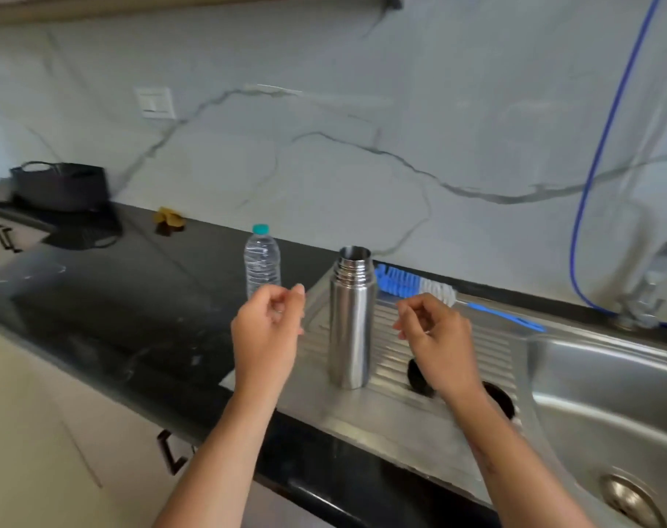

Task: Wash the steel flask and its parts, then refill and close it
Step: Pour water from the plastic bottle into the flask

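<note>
Open steel flask (350,318) upright on draining board, midway between left hand (268,329) and right hand (436,339), both grips loosely curled, empty.

The steel flask (351,318) is standing upright and uncapped on the ribbed drainboard (385,417). The left hand (266,333) and the right hand (436,342) are hovering on either side of it, fingers loosely curled, holding nothing. A blue-and-white bottle brush (419,285) is lying behind the flask, and a plastic water bottle (262,261) is standing to its left.
</note>
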`<state>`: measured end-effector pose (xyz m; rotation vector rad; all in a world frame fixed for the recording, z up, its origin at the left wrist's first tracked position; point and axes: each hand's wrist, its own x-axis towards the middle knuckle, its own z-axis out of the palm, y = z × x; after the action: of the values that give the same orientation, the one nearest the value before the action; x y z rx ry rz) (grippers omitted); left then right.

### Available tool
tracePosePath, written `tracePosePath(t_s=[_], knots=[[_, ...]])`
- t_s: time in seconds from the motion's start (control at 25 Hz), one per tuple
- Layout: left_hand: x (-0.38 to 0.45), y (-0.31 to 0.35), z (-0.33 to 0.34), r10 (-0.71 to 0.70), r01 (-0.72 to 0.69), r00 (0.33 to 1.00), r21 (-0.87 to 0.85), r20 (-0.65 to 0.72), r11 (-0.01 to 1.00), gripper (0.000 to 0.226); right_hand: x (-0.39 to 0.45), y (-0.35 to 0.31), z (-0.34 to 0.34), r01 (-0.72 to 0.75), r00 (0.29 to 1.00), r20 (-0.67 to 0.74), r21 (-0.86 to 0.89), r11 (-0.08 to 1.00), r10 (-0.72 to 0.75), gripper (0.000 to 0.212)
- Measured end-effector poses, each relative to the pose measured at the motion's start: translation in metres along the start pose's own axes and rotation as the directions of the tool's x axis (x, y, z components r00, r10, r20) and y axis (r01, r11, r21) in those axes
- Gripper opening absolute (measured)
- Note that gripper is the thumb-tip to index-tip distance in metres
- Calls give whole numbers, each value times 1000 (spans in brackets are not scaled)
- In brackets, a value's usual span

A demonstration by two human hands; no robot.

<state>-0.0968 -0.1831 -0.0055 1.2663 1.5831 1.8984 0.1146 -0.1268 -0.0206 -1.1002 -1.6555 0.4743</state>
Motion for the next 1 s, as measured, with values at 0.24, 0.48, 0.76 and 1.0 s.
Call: tracePosePath(t_s=[0.24,0.48,0.76,1.0], knots=[[107,-76,-11,-83,117,990,359,-110,926,74,4,19,37,-21,1000,3,3,1000,21,10],[149,-100,-1,-159,154,987,273,-2,950,71,3,26,40,-55,998,24,53,997,54,11],[112,-67,-23,-67,85,995,287,-73,954,50,-5,15,33,-40,999,-6,13,999,41,11],[13,1,-47,-70,27,986,273,150,962,52,-43,-29,8,-55,986,151,-147,988,77,29]])
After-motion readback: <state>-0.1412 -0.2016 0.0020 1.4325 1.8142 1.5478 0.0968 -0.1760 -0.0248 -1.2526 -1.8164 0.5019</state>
